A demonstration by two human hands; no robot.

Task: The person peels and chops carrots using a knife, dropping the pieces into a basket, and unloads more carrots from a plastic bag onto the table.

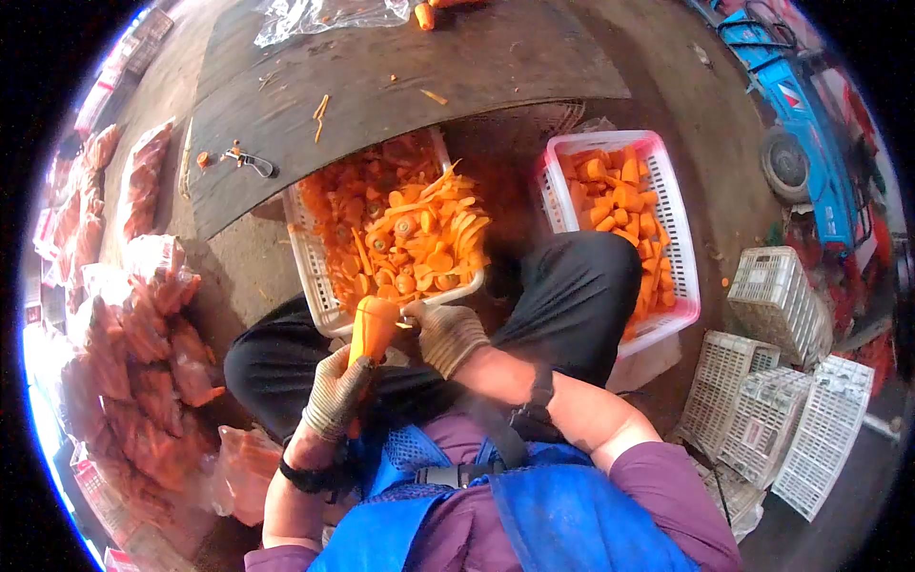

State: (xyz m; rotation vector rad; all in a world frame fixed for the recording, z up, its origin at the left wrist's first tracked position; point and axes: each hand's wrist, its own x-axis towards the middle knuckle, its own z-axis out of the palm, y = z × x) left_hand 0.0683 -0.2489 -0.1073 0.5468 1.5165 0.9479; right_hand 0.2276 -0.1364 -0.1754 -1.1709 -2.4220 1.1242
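Observation:
My left hand (334, 393), in a striped knit glove, is closed around the lower part of a thick orange carrot (373, 329), which points up and away from me. Close to the carrot's upper right side, my right hand (448, 336), also gloved, grips a small peeler (408, 322); only a bit of metal shows past the fingers. Just beyond both hands is a white crate (312, 286) heaped with carrot peelings and cut ends (419, 234). To the right, a white and pink crate (679, 224) holds peeled carrot pieces (624, 195).
A dark board (381, 95) spans the far side, carrying another peeler (253, 162), carrot scraps and a clear plastic bag (329, 17). Bagged carrots (143, 372) are piled at left. Several white crates (777, 300) stand at right, below a blue wheeled vehicle (805, 133).

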